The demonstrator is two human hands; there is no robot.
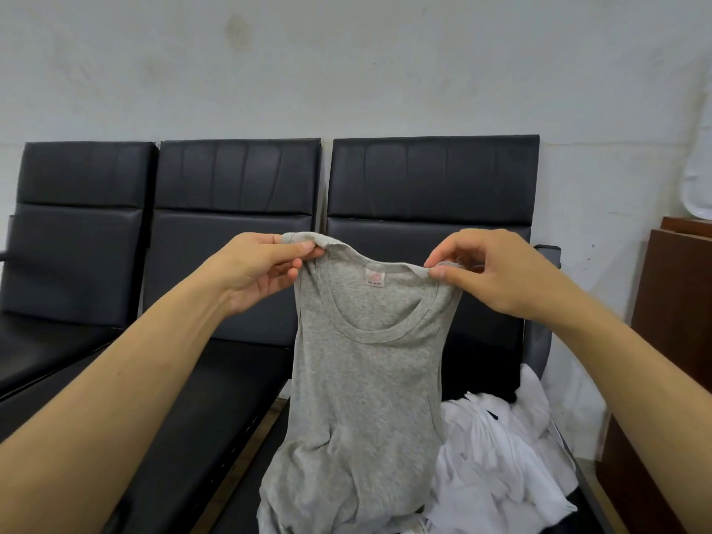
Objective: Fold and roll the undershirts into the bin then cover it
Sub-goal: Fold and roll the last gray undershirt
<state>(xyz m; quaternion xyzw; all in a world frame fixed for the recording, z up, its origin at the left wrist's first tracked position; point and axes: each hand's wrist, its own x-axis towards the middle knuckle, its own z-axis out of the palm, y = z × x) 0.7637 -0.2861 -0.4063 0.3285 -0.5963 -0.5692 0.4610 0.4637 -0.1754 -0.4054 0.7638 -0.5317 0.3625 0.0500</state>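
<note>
You hold the grey undershirt [362,379] up by its straps: left hand [254,271] and right hand [497,271] each pinch one. It hangs unfolded beside the white pile [497,468]. Bin not visible, possibly out of frame; folding, rolling, covering remain.

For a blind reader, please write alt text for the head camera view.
Two hands, left hand and right hand, pinch a grey undershirt by its shoulder straps, holding it up before black chairs. White clothes lie piled at lower right.
</note>
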